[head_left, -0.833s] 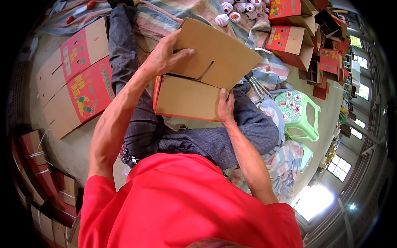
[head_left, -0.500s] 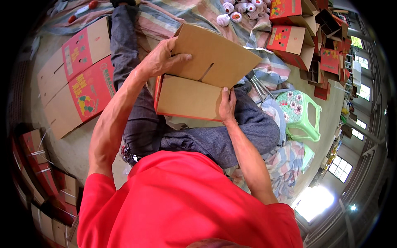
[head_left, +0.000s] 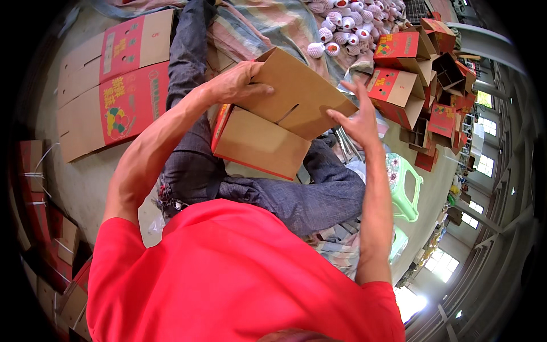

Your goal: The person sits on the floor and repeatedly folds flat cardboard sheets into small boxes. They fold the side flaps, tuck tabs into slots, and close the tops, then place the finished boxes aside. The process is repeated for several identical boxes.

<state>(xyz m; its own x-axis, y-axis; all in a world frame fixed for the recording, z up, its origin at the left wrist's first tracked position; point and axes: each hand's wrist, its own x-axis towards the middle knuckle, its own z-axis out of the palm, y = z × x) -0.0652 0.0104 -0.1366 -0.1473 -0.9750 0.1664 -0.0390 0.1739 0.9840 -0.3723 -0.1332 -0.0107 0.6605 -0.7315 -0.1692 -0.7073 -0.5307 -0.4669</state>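
Note:
A cardboard box (head_left: pixel 259 142) rests tilted between my bent legs, brown inside faces up, with a red printed outer side along its left. Its raised brown flap (head_left: pixel 296 94) has a narrow slot in the middle. My left hand (head_left: pixel 236 85) grips the flap's left edge, thumb on the brown face and fingers behind it. At the flap's right corner, my right hand (head_left: pixel 360 117) is spread, thumb by the brown face and fingers stretched past the edge. Whether its thumb touches the board, I cannot tell.
Flattened red and brown cartons (head_left: pixel 134 102) lie on the floor at left. Net-wrapped fruits (head_left: pixel 347 28) are heaped on a striped cloth (head_left: pixel 273 25) ahead. Opened boxes (head_left: pixel 399 85) are piled at far right, near a green plastic stool (head_left: pixel 404 188). Strapped carton bundles (head_left: pixel 65 239) stand lower left.
My right hand has left the box's lower right edge and moved up to the flap's right corner, fingers spreading. The left hand keeps its grip. The box has turned slightly clockwise.

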